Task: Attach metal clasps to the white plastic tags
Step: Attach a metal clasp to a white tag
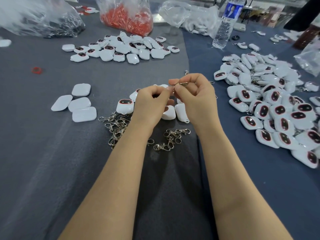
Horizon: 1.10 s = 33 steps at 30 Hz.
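R hand pinches a metal clasp mid-frame, over the bench. L hand is curled at its ring end; can't tell what it holds. Clasp likely light, stiff, slick: grip body, thumb on lever. White tags lie just below, prob. hard, smooth.

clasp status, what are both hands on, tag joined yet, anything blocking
Hands: left hand and right hand both pinch one metal clasp. No tag seen on it yet. Below, loose clasps and white tags, nothing blocking.
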Each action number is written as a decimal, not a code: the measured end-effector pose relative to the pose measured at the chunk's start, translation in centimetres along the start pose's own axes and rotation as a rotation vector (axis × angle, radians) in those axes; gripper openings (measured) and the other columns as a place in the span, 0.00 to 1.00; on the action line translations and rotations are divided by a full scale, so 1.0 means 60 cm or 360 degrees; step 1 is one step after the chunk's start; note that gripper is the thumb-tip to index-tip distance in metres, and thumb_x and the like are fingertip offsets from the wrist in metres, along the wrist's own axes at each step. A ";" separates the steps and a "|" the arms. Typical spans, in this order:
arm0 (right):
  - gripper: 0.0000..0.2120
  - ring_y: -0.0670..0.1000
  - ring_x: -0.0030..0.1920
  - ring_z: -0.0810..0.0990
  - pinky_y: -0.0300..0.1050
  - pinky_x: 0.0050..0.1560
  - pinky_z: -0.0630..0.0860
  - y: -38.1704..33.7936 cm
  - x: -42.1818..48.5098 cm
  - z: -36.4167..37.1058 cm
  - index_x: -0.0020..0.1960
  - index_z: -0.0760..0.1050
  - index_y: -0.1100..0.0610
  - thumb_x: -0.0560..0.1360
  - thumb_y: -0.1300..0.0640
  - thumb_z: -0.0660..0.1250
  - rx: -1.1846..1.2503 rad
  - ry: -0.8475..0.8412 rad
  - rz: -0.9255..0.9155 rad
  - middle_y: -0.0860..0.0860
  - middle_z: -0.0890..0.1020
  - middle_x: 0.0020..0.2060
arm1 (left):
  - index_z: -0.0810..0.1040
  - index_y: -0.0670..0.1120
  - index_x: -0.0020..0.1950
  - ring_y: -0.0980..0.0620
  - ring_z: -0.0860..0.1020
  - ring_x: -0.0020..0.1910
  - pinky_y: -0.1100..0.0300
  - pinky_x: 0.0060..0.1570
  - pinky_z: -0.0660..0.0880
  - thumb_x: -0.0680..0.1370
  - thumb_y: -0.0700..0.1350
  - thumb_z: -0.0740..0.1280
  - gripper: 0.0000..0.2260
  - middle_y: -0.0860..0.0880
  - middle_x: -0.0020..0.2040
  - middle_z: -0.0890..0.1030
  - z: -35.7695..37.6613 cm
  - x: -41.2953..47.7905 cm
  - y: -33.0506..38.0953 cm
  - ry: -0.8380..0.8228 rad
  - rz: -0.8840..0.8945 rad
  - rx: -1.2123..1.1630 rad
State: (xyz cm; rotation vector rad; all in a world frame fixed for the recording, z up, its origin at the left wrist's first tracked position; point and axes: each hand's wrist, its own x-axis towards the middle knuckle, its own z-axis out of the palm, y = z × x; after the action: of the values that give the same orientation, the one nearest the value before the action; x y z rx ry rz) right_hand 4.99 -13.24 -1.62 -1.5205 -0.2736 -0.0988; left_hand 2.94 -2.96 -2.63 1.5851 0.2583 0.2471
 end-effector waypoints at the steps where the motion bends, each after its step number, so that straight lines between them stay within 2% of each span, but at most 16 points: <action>1: 0.10 0.46 0.40 0.83 0.36 0.40 0.77 0.002 -0.001 0.003 0.43 0.70 0.56 0.75 0.70 0.63 -0.0076 0.0009 -0.0017 0.51 0.84 0.44 | 0.79 0.47 0.38 0.53 0.83 0.42 0.50 0.50 0.79 0.77 0.45 0.67 0.09 0.55 0.33 0.81 0.000 0.001 -0.001 0.0054 0.0049 0.0064; 3: 0.09 0.44 0.40 0.82 0.35 0.41 0.77 0.005 -0.003 0.009 0.43 0.71 0.52 0.75 0.66 0.65 -0.0272 0.0037 -0.0074 0.48 0.82 0.45 | 0.78 0.49 0.35 0.46 0.82 0.45 0.44 0.52 0.77 0.77 0.42 0.66 0.10 0.53 0.35 0.80 0.001 0.001 -0.002 0.0146 0.0157 0.0153; 5: 0.10 0.45 0.38 0.82 0.37 0.42 0.77 0.005 -0.004 0.011 0.42 0.71 0.49 0.74 0.63 0.66 -0.0368 0.0060 -0.0110 0.47 0.81 0.42 | 0.78 0.50 0.33 0.44 0.82 0.45 0.44 0.52 0.77 0.76 0.40 0.65 0.12 0.53 0.35 0.79 0.001 0.002 -0.003 0.0195 0.0192 0.0179; 8: 0.12 0.47 0.39 0.82 0.41 0.44 0.77 0.003 -0.003 0.011 0.40 0.70 0.49 0.74 0.65 0.66 -0.0378 0.0107 -0.0130 0.50 0.81 0.41 | 0.81 0.46 0.36 0.49 0.83 0.42 0.49 0.50 0.78 0.76 0.40 0.62 0.11 0.53 0.34 0.80 0.003 0.001 -0.001 0.0197 0.0109 0.0121; 11: 0.12 0.44 0.38 0.83 0.38 0.42 0.77 0.000 -0.003 0.009 0.41 0.70 0.52 0.74 0.68 0.65 -0.0320 0.0119 -0.0140 0.49 0.81 0.39 | 0.80 0.48 0.34 0.55 0.83 0.39 0.56 0.44 0.79 0.77 0.40 0.61 0.14 0.54 0.33 0.80 0.007 -0.001 0.002 0.0122 -0.0038 -0.0031; 13: 0.11 0.43 0.36 0.82 0.34 0.38 0.75 -0.002 -0.003 0.009 0.41 0.71 0.53 0.73 0.69 0.65 -0.0323 0.0117 -0.0153 0.48 0.81 0.37 | 0.79 0.48 0.34 0.55 0.83 0.40 0.58 0.43 0.78 0.77 0.40 0.61 0.14 0.55 0.31 0.79 0.007 -0.003 0.004 0.0086 -0.0063 -0.0066; 17: 0.11 0.41 0.34 0.80 0.30 0.35 0.72 -0.002 -0.004 0.009 0.40 0.71 0.53 0.74 0.69 0.65 -0.0292 0.0118 -0.0149 0.48 0.81 0.36 | 0.79 0.47 0.36 0.51 0.83 0.43 0.55 0.45 0.78 0.76 0.40 0.65 0.10 0.57 0.30 0.80 0.008 -0.004 0.000 0.0092 0.0017 -0.0029; 20: 0.11 0.42 0.37 0.79 0.30 0.37 0.70 0.003 -0.002 0.007 0.39 0.70 0.50 0.74 0.64 0.68 -0.0417 0.0167 -0.0147 0.47 0.80 0.36 | 0.79 0.47 0.38 0.51 0.82 0.42 0.56 0.45 0.77 0.75 0.40 0.66 0.07 0.57 0.30 0.80 0.007 -0.001 0.000 0.0179 0.0011 -0.0079; 22: 0.10 0.44 0.39 0.78 0.27 0.38 0.69 0.010 0.000 0.005 0.41 0.70 0.48 0.74 0.61 0.67 -0.0566 0.0167 -0.0094 0.46 0.80 0.37 | 0.78 0.45 0.39 0.48 0.81 0.47 0.53 0.51 0.76 0.75 0.39 0.65 0.06 0.52 0.39 0.81 0.007 0.003 -0.003 0.0266 0.0122 0.0046; 24: 0.07 0.44 0.43 0.78 0.25 0.39 0.67 0.018 0.001 0.005 0.45 0.72 0.49 0.75 0.61 0.64 -0.0722 0.0129 -0.0033 0.45 0.80 0.40 | 0.78 0.43 0.41 0.52 0.76 0.50 0.62 0.53 0.70 0.76 0.39 0.64 0.05 0.44 0.50 0.79 0.006 0.004 -0.009 0.0368 0.0310 0.0396; 26: 0.07 0.44 0.48 0.77 0.27 0.44 0.68 0.023 0.001 0.006 0.48 0.75 0.51 0.76 0.62 0.63 -0.0896 0.0109 -0.0057 0.45 0.80 0.46 | 0.78 0.40 0.45 0.58 0.71 0.51 0.69 0.50 0.64 0.77 0.38 0.63 0.05 0.43 0.57 0.74 0.004 0.000 -0.013 0.0395 0.0471 0.0680; 27: 0.07 0.45 0.49 0.77 0.31 0.47 0.69 0.024 0.001 0.007 0.50 0.76 0.51 0.76 0.61 0.62 -0.0960 0.0111 -0.0094 0.46 0.80 0.48 | 0.77 0.39 0.47 0.56 0.71 0.55 0.67 0.52 0.65 0.78 0.39 0.63 0.05 0.42 0.60 0.72 0.005 -0.001 -0.015 0.0365 0.0529 0.0765; 29: 0.07 0.47 0.50 0.77 0.37 0.51 0.71 0.024 0.001 0.007 0.52 0.78 0.53 0.76 0.60 0.63 -0.1042 0.0109 -0.0171 0.48 0.80 0.50 | 0.76 0.39 0.49 0.49 0.71 0.60 0.57 0.55 0.69 0.79 0.40 0.61 0.06 0.43 0.64 0.69 0.006 -0.005 -0.018 0.0290 0.0591 0.0902; 31: 0.06 0.48 0.49 0.77 0.41 0.50 0.72 0.025 0.000 0.006 0.50 0.78 0.54 0.76 0.59 0.64 -0.1089 0.0095 -0.0200 0.49 0.81 0.48 | 0.75 0.39 0.48 0.47 0.73 0.59 0.50 0.52 0.71 0.80 0.41 0.61 0.06 0.44 0.67 0.67 0.007 -0.008 -0.017 0.0247 0.0611 0.0991; 33: 0.04 0.49 0.46 0.77 0.42 0.48 0.73 0.026 0.000 0.004 0.47 0.78 0.53 0.75 0.58 0.65 -0.1122 0.0094 -0.0188 0.50 0.80 0.45 | 0.75 0.39 0.48 0.47 0.72 0.60 0.49 0.52 0.71 0.80 0.41 0.60 0.07 0.45 0.67 0.66 0.009 -0.009 -0.016 0.0237 0.0634 0.0992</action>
State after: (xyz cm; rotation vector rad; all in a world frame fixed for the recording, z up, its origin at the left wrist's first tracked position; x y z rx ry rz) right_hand 5.34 -12.93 -3.13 -2.1947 -0.2974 -0.3623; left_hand 2.56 -3.62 -3.61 2.2380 0.1347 0.6407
